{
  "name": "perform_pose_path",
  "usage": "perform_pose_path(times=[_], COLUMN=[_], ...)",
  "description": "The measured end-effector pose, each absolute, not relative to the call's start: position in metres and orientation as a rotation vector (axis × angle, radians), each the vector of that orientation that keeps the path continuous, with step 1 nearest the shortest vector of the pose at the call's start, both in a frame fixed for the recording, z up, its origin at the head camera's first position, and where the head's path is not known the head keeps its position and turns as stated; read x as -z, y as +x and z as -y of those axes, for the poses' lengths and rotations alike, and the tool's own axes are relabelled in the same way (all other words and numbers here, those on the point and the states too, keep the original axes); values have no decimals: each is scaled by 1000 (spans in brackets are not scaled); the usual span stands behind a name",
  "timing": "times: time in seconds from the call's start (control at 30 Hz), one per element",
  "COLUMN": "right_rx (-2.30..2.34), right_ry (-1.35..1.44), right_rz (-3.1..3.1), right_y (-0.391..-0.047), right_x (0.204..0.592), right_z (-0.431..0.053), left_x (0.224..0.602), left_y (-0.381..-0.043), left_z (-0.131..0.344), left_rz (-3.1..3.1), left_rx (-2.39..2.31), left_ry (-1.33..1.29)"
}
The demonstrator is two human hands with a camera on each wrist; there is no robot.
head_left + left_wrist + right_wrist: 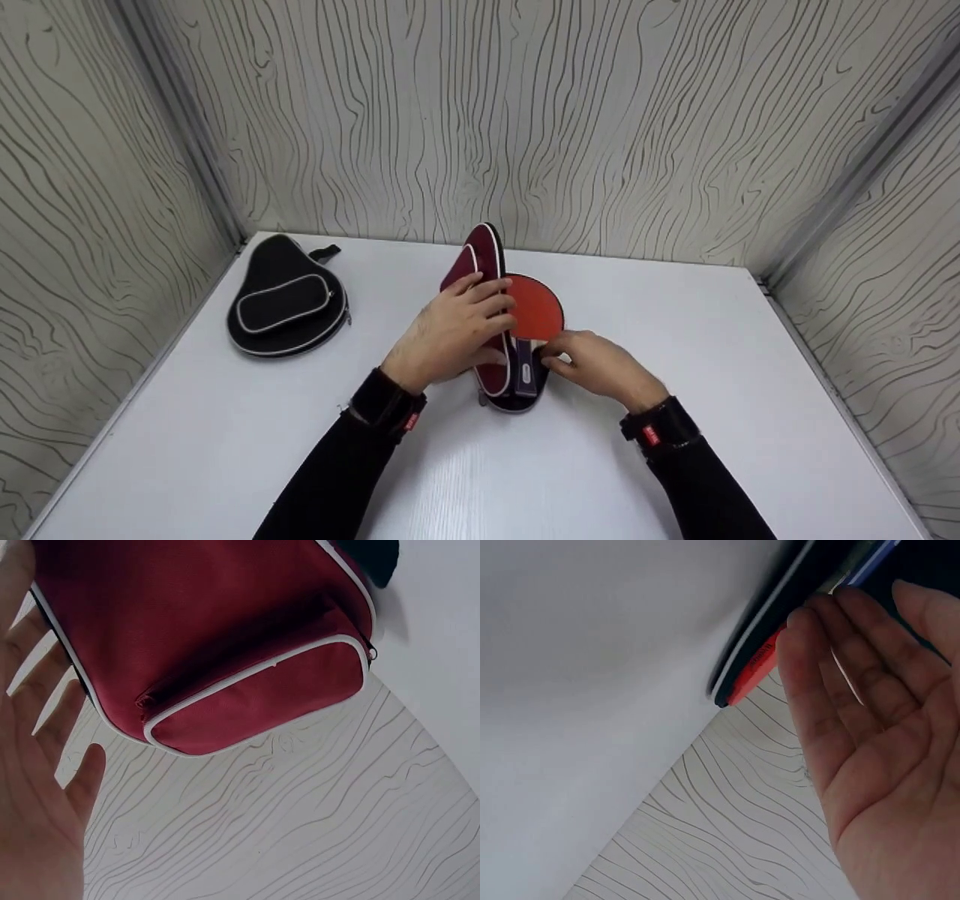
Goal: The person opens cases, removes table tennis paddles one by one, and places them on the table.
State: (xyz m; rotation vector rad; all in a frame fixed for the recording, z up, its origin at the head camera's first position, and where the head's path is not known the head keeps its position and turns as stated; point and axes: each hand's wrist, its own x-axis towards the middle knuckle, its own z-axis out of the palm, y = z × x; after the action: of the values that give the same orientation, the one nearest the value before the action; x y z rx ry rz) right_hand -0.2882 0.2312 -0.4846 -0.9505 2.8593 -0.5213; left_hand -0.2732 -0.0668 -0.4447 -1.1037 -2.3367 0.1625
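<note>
A maroon table tennis bat case [495, 379] with white piping lies unzipped mid-table, its lid [187, 622] raised nearly upright. Inside the case is a table tennis bat [534, 307], red rubber up, its dark handle toward me. My left hand [461, 330] rests its extended fingers against the lid's edge; in the left wrist view they are fairly straight. At the right side of the handle is my right hand [600, 367], fingertips at the case's rim. The right wrist view shows its thumb apart from the fingers; what the fingertips touch is partly hidden.
A closed black bat case [289, 300] with grey piping and a strap lies at the table's left. Wood-patterned panels [480, 120] enclose the white table [667, 300] at the back and both sides.
</note>
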Motion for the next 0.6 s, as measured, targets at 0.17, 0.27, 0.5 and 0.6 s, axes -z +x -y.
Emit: perform_pose_path(times=[0.17, 0.27, 0.5, 0.6], right_rx=[396, 356, 348, 378], right_ry=[-1048, -1048, -907, -834], right_rz=[-2846, -2859, -2930, -2972], right_y=[-286, -285, -285, -287], right_x=[488, 488, 489, 491], right_z=[-231, -231, -232, -236], left_x=[443, 443, 448, 448], left_y=[-276, -278, -283, -284], left_z=[73, 75, 80, 83], left_rz=[2340, 2352, 2391, 2424], left_rx=[-132, -113, -98, -100], left_ry=[-1046, -1007, -911, -870])
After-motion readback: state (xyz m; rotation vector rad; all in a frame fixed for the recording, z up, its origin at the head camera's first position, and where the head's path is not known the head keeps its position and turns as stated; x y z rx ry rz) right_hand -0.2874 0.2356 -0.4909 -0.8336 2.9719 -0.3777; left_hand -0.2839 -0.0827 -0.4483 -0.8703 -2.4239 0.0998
